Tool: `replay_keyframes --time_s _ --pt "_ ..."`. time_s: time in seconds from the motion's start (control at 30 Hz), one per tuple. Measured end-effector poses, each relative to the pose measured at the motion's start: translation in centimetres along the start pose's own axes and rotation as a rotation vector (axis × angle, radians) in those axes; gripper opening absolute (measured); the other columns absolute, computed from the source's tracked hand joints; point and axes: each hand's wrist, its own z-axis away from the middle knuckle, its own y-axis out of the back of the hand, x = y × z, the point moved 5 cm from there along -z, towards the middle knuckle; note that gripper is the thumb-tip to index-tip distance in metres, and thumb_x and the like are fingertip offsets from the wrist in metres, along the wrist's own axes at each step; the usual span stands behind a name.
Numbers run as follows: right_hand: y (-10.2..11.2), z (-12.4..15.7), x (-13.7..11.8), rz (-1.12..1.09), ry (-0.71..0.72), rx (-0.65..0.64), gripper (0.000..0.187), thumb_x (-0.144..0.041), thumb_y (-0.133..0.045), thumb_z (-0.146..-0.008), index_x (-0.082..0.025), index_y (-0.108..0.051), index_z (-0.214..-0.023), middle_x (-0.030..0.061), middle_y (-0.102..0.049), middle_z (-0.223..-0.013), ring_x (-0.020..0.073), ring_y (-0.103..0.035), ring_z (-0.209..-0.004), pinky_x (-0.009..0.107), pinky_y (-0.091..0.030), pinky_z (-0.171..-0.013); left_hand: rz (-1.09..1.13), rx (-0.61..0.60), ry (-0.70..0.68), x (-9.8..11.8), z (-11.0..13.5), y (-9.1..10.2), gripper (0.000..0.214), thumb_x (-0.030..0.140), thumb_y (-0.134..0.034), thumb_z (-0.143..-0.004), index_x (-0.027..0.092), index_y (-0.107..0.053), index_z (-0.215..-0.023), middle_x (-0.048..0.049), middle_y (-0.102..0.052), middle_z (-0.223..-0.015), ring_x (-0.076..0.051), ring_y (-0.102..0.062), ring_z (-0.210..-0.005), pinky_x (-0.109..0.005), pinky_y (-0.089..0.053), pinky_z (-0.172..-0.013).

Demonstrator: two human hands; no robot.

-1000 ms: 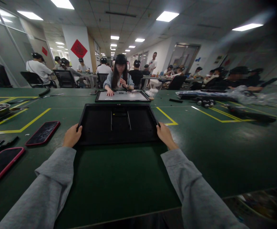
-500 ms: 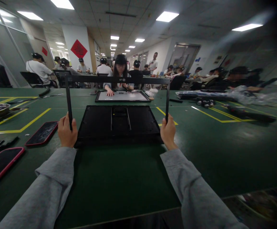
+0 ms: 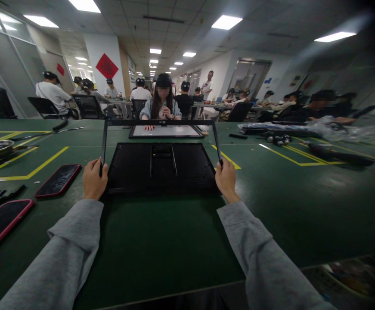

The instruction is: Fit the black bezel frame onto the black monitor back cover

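Observation:
A thin black monitor bezel [image 3: 129,123], with a small logo on its long bar, is tilted above the table and held at both sides. My left hand [image 3: 94,180] wraps round its left side, and my right hand [image 3: 227,180] grips the right side. Beneath and between the hands lies a black monitor back cover [image 3: 131,165], flat on the table, with a recessed frame and two metal strips in its middle. The bezel's far bar shows above the cover's far edge. Whether its near edge touches the cover, I cannot tell.
On the green table [image 3: 161,249], two red-edged phones [image 3: 58,181] lie at left, near a metal bowl [image 3: 0,148]. Across from me a person [image 3: 163,101] rests a hand on a light panel [image 3: 171,130]. Plastic wrap [image 3: 336,128] and dark parts [image 3: 277,138] lie at right.
The bezel has come down and tilted, its far bar now lower and looking narrower. Both hands have shifted slightly, the left one inward. The back cover has stayed in place.

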Motion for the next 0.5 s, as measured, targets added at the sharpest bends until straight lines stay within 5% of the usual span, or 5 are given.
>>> replay_keyframes --time_s 0.27,0.5 --pt "-2.1 1.1 1.1 0.145 -0.039 -0.277 0.038 -0.026 -0.036 -0.092 -0.01 -0.059 -0.118 0.018 -0.057 -0.109 0.0282 -0.05 -0.106 0.041 -0.039 -0.092 -0.123 -0.418 0.138 -2.4 0.7 -3.1 0.054 0.046 -0.034 -0.091 0.014 -0.059 -0.126 -0.0152 -0.059 -0.124 -0.026 -0.056 -0.112 -0.038 -0.043 -0.096" --pt "-2.5 1.0 1.2 0.179 -0.077 -0.372 0.037 -0.025 -0.036 -0.093 -0.01 -0.058 -0.119 0.0189 -0.061 -0.11 0.0271 -0.055 -0.105 0.038 -0.04 -0.091 -0.175 -0.556 0.23 -3.2 1.0 -3.8 0.057 0.051 -0.033 -0.091 0.017 -0.053 -0.133 -0.0161 -0.065 -0.119 -0.03 -0.062 -0.105 -0.041 -0.045 -0.089"
